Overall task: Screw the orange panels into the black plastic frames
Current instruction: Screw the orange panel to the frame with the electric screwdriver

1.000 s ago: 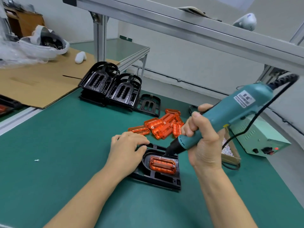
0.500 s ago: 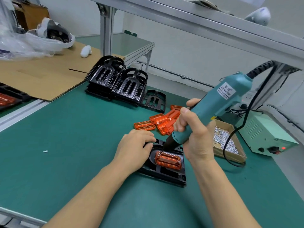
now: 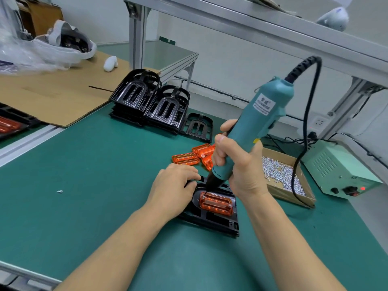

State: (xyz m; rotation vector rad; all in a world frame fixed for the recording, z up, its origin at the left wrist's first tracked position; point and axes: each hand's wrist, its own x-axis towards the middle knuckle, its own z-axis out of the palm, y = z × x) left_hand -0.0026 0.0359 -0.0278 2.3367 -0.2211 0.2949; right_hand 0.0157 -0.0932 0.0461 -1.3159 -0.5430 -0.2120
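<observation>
A black plastic frame (image 3: pixel 212 221) lies flat on the green mat with an orange panel (image 3: pixel 216 203) seated in it. My left hand (image 3: pixel 172 190) rests on the frame's left end, fingers laid over its edge. My right hand (image 3: pixel 237 164) grips a teal electric screwdriver (image 3: pixel 258 122), held steeply. Its black tip touches the panel's upper left corner. A pile of loose orange panels (image 3: pixel 189 158) lies just behind my hands, partly hidden by the right hand.
Stacks of black frames (image 3: pixel 147 101) stand at the back, one single frame (image 3: pixel 198 127) beside them. A cardboard box of screws (image 3: pixel 281 175) and a pale green power unit (image 3: pixel 340 169) sit on the right. One loose screw (image 3: pixel 59 191) lies on the mat at left. Cardboard sheet (image 3: pixel 52 95) far left.
The screwdriver has tilted more upright and its tip has shifted from the panel's upper middle to its upper left corner. My left hand stays on the frame.
</observation>
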